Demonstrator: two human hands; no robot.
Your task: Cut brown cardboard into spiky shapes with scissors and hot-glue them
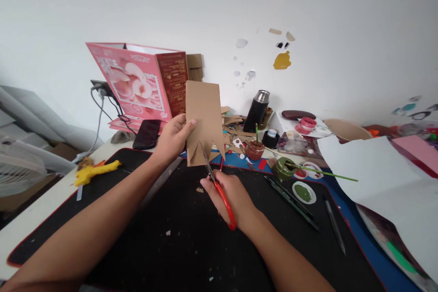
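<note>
My left hand (177, 133) grips a piece of brown cardboard (204, 107) by its left edge, thumb on the near face. The cardboard stands upright above the mat, with pointed cuts along its lower edge. In my right hand (231, 196) is a pair of scissors (224, 203) with red handles. Their blades point up and to the left and reach the cut lower part of the cardboard. Whether the blades are fully closed is hard to make out. Small cardboard scraps (200, 190) lie on the mat below.
A black mat (164, 246) covers the table. To the left are a yellow glue gun (96, 171), a phone (147, 134) and a pink box (133, 82). Behind and right stand a black thermos (256, 112), a green paint jar (284, 169), a paint lid (304, 192) and pens (290, 203).
</note>
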